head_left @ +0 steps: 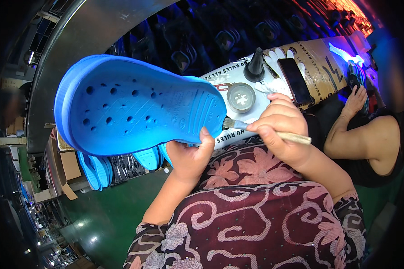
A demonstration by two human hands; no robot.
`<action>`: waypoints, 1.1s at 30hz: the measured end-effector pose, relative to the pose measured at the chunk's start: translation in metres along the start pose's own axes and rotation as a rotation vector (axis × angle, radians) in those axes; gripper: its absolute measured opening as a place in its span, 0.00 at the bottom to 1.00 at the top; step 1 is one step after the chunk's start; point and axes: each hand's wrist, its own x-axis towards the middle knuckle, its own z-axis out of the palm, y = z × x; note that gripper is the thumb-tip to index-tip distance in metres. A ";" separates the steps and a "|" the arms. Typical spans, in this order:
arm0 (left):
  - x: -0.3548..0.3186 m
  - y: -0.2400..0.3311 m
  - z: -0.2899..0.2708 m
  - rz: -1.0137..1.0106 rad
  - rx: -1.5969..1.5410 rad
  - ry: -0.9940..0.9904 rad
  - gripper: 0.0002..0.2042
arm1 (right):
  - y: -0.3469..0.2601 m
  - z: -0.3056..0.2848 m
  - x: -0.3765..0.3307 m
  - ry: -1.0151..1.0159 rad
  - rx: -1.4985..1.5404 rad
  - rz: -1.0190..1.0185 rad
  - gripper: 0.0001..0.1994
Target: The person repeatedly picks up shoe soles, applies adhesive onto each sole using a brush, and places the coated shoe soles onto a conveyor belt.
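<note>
A blue sole (134, 103) is clasped by the curled left hand (191, 155); a brush (239, 124) is pinched in the right hand (282, 123).

Left grip (188, 158) clamped, thumb-up; right grip (283, 122) pinching.

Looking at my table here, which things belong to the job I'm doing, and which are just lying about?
In the job:
Blue sole, held in your left hand
Brush, held in your right hand
Round pot by the brush, probably

Apparently lying about:
Phone
White glove beside it
Black cone-shaped thing, use unclear
</note>
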 end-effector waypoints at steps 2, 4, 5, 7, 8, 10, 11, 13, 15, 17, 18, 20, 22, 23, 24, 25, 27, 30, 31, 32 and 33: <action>0.000 0.000 0.000 0.005 0.018 -0.017 0.16 | 0.002 0.007 -0.002 -0.033 0.013 -0.034 0.05; 0.001 -0.003 0.000 0.055 0.009 -0.002 0.16 | 0.001 0.005 -0.002 -0.032 -0.008 -0.041 0.05; -0.001 -0.006 -0.004 0.055 0.010 0.000 0.16 | -0.001 0.001 -0.002 -0.031 -0.019 -0.020 0.05; -0.004 -0.012 -0.010 0.056 0.064 -0.100 0.26 | 0.000 -0.003 -0.004 -0.010 -0.018 -0.006 0.06; -0.004 -0.012 -0.010 0.056 0.081 -0.135 0.29 | 0.001 -0.003 -0.004 -0.009 -0.019 -0.005 0.06; 0.000 -0.005 0.000 0.083 0.008 0.003 0.16 | 0.001 -0.003 -0.004 0.032 0.020 0.007 0.07; 0.000 -0.003 0.001 0.083 0.007 0.000 0.16 | 0.000 -0.002 -0.003 0.033 0.020 0.008 0.07; -0.001 0.000 0.003 0.022 -0.033 0.005 0.15 | 0.000 0.001 0.000 0.028 0.068 -0.007 0.07; -0.001 -0.001 0.002 0.038 -0.008 -0.006 0.15 | 0.001 0.005 -0.002 0.010 0.049 -0.003 0.07; -0.001 -0.001 0.002 0.055 0.020 -0.015 0.14 | 0.001 0.006 -0.003 -0.011 0.034 -0.001 0.07; -0.001 0.001 0.002 0.027 0.014 -0.007 0.14 | 0.002 0.004 -0.004 -0.002 0.033 0.002 0.07; -0.001 0.002 0.001 -0.003 0.009 -0.001 0.14 | 0.002 -0.001 -0.006 0.016 0.030 0.011 0.08; -0.001 0.002 0.000 -0.018 0.015 0.012 0.14 | 0.002 -0.003 -0.006 0.036 0.031 0.016 0.08; -0.002 0.003 0.001 -0.018 0.015 0.011 0.14 | 0.002 -0.004 -0.006 0.067 0.041 0.020 0.08; -0.003 0.004 0.001 -0.023 0.014 0.003 0.14 | 0.002 -0.004 -0.007 0.098 0.051 0.023 0.08; -0.004 0.004 0.001 -0.026 0.015 -0.001 0.14 | 0.002 -0.004 -0.007 0.088 0.061 0.012 0.08; -0.005 0.004 0.002 -0.039 0.025 -0.020 0.14 | 0.000 -0.001 -0.004 0.051 0.052 0.004 0.07; -0.005 0.005 0.004 -0.045 0.028 -0.024 0.14 | 0.001 0.000 -0.004 -0.002 0.024 -0.011 0.06; -0.005 0.004 0.004 -0.043 0.023 -0.020 0.14 | 0.003 -0.002 -0.006 0.007 -0.013 -0.020 0.06; -0.005 0.004 0.003 -0.040 0.019 -0.016 0.14 | 0.004 -0.004 -0.007 0.016 -0.049 -0.032 0.06; -0.005 0.002 0.001 -0.040 0.029 -0.022 0.14 | 0.005 -0.007 -0.008 0.016 -0.047 -0.034 0.06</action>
